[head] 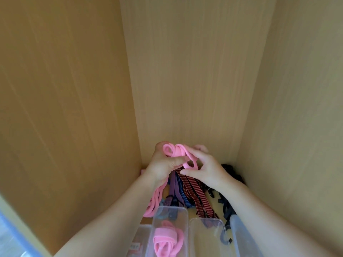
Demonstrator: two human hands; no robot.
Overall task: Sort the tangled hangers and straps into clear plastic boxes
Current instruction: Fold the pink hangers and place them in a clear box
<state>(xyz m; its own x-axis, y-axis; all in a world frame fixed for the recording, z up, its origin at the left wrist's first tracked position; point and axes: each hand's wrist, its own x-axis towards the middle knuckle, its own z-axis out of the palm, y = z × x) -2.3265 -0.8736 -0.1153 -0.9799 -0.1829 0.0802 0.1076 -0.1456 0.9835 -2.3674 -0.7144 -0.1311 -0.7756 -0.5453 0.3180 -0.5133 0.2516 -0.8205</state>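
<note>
Gripping the coiled pink elastic strap (174, 152) lower centre in curled left hand (163, 166), pinching its loose loop with right hand (207, 169), probably bundling it small for the clear plastic box (154, 225) below.

Left hand (163, 165) and right hand (207, 170) are bare, forearms seemingly bare to the elbows.

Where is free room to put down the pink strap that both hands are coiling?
The held pink strap could go in the middle clear box, mostly bare, between the box holding a coiled pink strap and the right box. Behind the boxes, striped straps and black straps lie crowded.
</note>
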